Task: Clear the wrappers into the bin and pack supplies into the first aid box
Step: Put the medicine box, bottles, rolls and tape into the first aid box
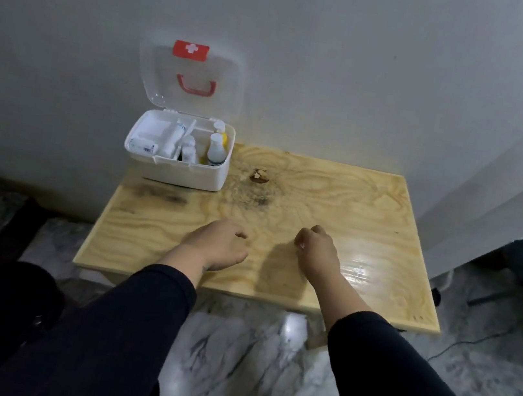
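The white first aid box stands at the table's far left corner, its clear lid with a red cross label and red handle raised against the wall. Bottles, tubes and small packs fill its compartments. My left hand hovers over the table's front middle, fingers loosely curled, holding nothing. My right hand is a little to its right, fingers curled inward, with nothing visible in it. No wrappers and no bin are in view.
The light plywood table has a small brown knot or crumb near the box and dark stains. A grey wall stands behind. Marble floor lies below, with dark objects at the left and cables and a dark stand at the right.
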Demonstrator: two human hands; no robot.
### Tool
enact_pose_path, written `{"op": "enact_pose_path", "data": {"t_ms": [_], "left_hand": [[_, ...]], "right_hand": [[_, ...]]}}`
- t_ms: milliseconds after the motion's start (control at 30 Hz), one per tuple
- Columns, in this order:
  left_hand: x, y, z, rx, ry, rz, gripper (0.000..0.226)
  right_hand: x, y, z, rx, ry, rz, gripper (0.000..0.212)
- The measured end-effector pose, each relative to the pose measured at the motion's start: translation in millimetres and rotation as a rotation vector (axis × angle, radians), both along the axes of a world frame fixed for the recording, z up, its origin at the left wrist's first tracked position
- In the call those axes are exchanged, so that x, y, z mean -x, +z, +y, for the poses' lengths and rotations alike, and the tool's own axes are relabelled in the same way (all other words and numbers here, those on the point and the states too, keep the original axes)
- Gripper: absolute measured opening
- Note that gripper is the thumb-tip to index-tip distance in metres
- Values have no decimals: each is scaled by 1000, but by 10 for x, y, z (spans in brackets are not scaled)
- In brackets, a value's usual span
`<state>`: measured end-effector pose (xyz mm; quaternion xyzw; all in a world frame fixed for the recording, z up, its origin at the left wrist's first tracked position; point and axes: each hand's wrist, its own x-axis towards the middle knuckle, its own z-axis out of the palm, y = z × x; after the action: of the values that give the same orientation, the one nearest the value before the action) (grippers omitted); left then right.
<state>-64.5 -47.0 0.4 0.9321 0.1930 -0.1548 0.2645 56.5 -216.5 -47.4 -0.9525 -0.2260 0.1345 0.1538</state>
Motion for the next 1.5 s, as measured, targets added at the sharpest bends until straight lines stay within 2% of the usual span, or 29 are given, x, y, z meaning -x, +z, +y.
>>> {"op": "enact_pose_path", "data": {"t_ms": [367, 500, 733, 933, 1067, 1233, 1500], "left_hand": [[531, 166, 380, -39, 187, -70, 37], [734, 137, 569, -52, 214, -44, 50], [955, 34, 830, -41, 259, -23, 47], [1041, 32, 946, -49, 236, -20, 48], [1046, 171, 1077, -157, 176, 26, 51], [1013, 378, 1346, -198, 259, -11, 54], [611, 497, 2057, -198, 255, -130, 66]], "right_hand": [[620, 419, 946, -98, 342, 75, 34], [796, 455, 1261, -110, 427, 92, 34], [884, 250, 1463, 11, 464, 72, 34], [928, 265, 1530, 17, 472, 82, 31], [926, 556, 1702, -78, 534, 73, 32], [862, 991, 1957, -228, 582, 18, 33], [569, 1309, 2608, -349, 384, -25, 40]]}}
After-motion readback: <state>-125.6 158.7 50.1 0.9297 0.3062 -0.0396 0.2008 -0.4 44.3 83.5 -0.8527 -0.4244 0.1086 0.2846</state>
